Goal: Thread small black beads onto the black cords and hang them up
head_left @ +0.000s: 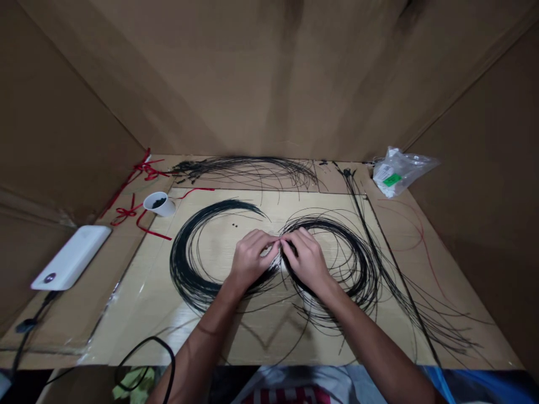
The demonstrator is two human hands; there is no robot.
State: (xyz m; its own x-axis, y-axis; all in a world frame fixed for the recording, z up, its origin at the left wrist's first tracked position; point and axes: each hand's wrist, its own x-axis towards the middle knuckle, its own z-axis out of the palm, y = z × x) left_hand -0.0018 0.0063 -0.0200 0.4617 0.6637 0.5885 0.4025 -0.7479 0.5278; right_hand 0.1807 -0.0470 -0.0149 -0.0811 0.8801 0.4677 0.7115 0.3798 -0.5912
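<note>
My left hand (253, 257) and my right hand (306, 259) meet at the fingertips above the middle of the board, both closed in a pinch. A thin black wire appears to run into my right fingertips; whatever my left fingers grip is too small to make out. Under my left wrist lies an open arc of bundled black wires (182, 261), with its ends near my fingers. A looser round coil of black wires (364, 264) lies around and beneath my right hand. Small black bits (234, 225) rest on the board, left of my hands.
Along the back lies another bundle of black wires (252, 164). A white cup (167, 209) holding small black pieces stands at left, near red ribbons (126, 213) and a white power bank (71, 258). Long wires (370, 235) and a plastic bag (404, 173) lie right. Cardboard walls (269, 84) enclose the board.
</note>
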